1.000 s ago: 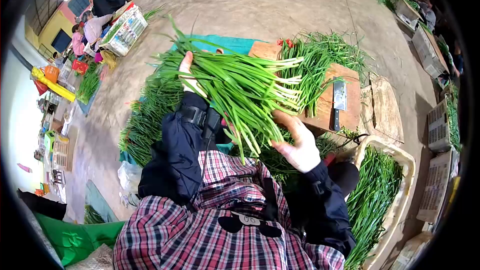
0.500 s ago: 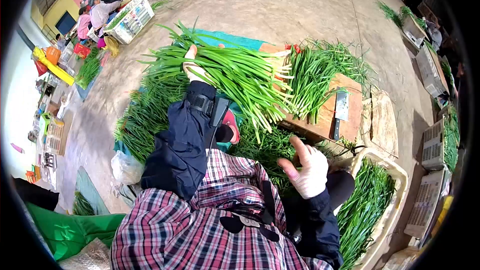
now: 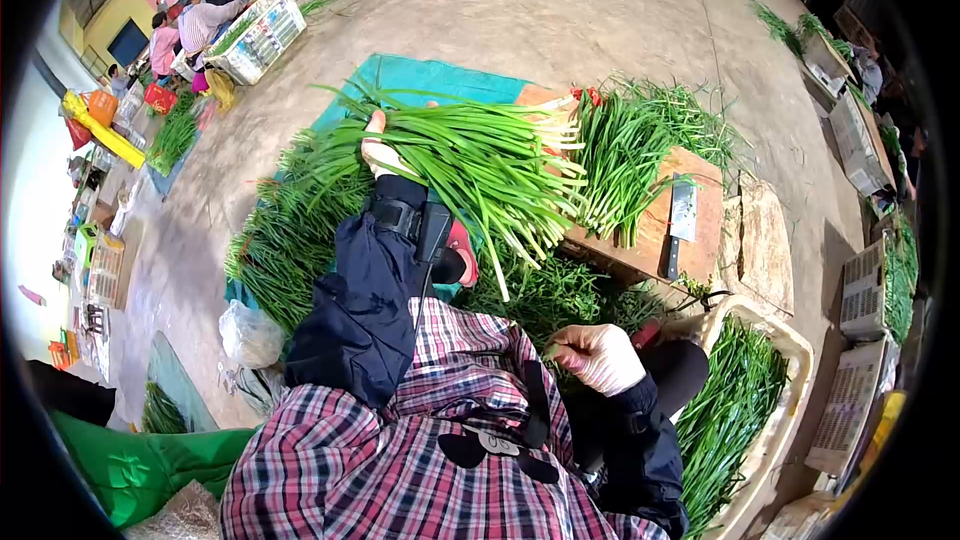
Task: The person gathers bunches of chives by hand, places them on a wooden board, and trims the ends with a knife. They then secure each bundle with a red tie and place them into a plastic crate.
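My left hand (image 3: 385, 153), in a pale glove with the fingertips bare, is wrapped round a thick bunch of garlic chives (image 3: 485, 155). Its pale stem ends fan out to the right. Lower down, my right hand (image 3: 598, 355) is closed in front of my lap, thumb and fingers pressed together. A tiny greenish bit shows at its fingertips, too small to name. Beyond it, more chives (image 3: 612, 165) lie on a wooden board (image 3: 703, 175), beside a cleaver (image 3: 683, 215) with a black handle. Loose chives (image 3: 530, 290) cover the ground below the held bunch.
A cream crate (image 3: 803, 370) full of greens stands at my right. To the left, a heap of chives (image 3: 285, 255) lies on a teal sheet (image 3: 450, 75), near a clear plastic bag (image 3: 252, 333). White crates (image 3: 865, 280) line the right side. Other people (image 3: 205, 25) sit at far left.
My right hand has come down and slightly left, and its spread fingers have closed. The bunch in my left hand has shifted a little left and down, its stems now lying more level.
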`<state>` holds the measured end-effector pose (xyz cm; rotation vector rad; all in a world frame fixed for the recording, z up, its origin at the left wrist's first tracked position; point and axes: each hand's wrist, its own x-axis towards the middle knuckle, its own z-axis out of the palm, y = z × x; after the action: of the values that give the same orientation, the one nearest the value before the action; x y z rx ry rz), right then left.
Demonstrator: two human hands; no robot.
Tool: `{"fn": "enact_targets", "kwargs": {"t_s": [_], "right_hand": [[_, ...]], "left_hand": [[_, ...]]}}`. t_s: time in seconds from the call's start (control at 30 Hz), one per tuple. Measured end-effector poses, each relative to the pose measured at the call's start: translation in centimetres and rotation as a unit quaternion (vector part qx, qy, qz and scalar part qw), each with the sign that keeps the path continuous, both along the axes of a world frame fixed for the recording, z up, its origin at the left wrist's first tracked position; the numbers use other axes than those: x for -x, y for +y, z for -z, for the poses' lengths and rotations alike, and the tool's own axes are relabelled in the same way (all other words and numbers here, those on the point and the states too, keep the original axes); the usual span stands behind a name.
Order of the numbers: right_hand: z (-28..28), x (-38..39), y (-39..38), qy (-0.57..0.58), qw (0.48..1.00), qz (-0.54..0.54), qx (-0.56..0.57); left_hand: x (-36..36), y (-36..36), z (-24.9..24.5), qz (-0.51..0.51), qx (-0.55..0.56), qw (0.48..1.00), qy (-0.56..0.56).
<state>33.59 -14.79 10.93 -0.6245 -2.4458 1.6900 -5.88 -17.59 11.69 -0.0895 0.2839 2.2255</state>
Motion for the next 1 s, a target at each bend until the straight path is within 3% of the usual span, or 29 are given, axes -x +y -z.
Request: {"fn": "enact_targets", "kwargs": {"t_s": [0.07, 0.1, 0.17, 0.23, 0.27, 0.3, 0.33, 0.37, 0.43, 0.47, 0.5, 0.57, 0.63, 0.67, 0.77, 0.83, 0.97, 1.0], "right_hand": [[-0.3, -0.4, 0.1, -0.046, 0.979, 0.06, -0.19], [-0.9, 0.1, 0.3, -0.063, 0.978, 0.082, -0.182], [-1.6, 2.0, 0.1, -0.009, 0.984, 0.136, -0.118], [-3.1, 4.8, -0.2, -0.016, 0.983, 0.158, -0.088], [-1.3, 6.1, -0.4, 0.062, 0.982, 0.171, -0.05], [-0.5, 7.5, -0.4, 0.139, 0.973, 0.181, -0.012], [-0.3, 7.5, -0.3, 0.079, 0.983, 0.159, 0.039], [-0.2, 7.5, -0.9, 0.125, 0.965, 0.156, 0.169], [-0.8, 5.8, -0.7, 0.068, 0.988, 0.051, 0.131], [-0.1, 4.8, -0.9, 0.093, 0.977, 0.024, 0.192], [0.6, 3.5, -0.8, 0.035, 0.972, -0.009, 0.232], [1.3, 1.2, -0.3, -0.099, 0.993, -0.051, 0.046], [1.6, 0.4, -0.4, -0.056, 0.962, 0.005, -0.267], [1.0, -0.2, 0.0, -0.152, 0.955, 0.026, -0.255], [0.4, 0.8, 0.6, 0.044, 0.987, 0.153, -0.008], [-1.0, 3.1, 0.7, 0.142, 0.943, 0.182, 0.24], [1.6, 8.9, 0.2, 0.254, 0.812, 0.207, 0.483], [3.4, 9.8, 0.3, 0.272, 0.815, 0.204, 0.469]], "left_hand": [[0.3, -0.2, 0.6, -0.003, -0.013, 1.0, 0.015], [0.1, -0.2, 0.8, -0.015, -0.005, 1.0, 0.019], [0.5, -0.6, 1.1, 0.039, -0.044, 0.998, -0.009], [-0.2, -0.4, 1.9, 0.01, -0.043, 0.999, 0.016], [0.4, -0.6, 2.5, 0.036, -0.038, 0.998, 0.017], [0.0, -0.3, 2.6, 0.002, -0.012, 1.0, 0.014], [-0.1, -0.4, 2.7, 0.004, -0.02, 1.0, 0.013], [-0.1, -0.6, 2.8, 0.005, -0.027, 1.0, 0.012], [-0.1, -0.6, 3.1, -0.036, 0.045, 0.996, 0.068], [0.1, -0.7, 3.1, -0.046, 0.057, 0.996, 0.056], [0.0, -0.8, 2.6, -0.057, 0.069, 0.995, 0.043], [1.3, -1.4, 3.9, -0.012, -0.02, 0.999, 0.028], [1.4, -1.4, 4.1, -0.023, -0.025, 0.999, 0.025], [1.6, -1.4, 4.1, -0.011, -0.042, 0.999, 0.033], [0.5, -1.1, 3.2, -0.03, -0.039, 0.999, 0.024], [-0.5, -0.8, 2.8, -0.042, -0.032, 0.996, 0.066], [-2.5, -0.5, 1.4, -0.031, -0.039, 0.996, 0.08], [-2.9, -0.3, 1.2, -0.052, -0.031, 0.997, 0.054]]}}
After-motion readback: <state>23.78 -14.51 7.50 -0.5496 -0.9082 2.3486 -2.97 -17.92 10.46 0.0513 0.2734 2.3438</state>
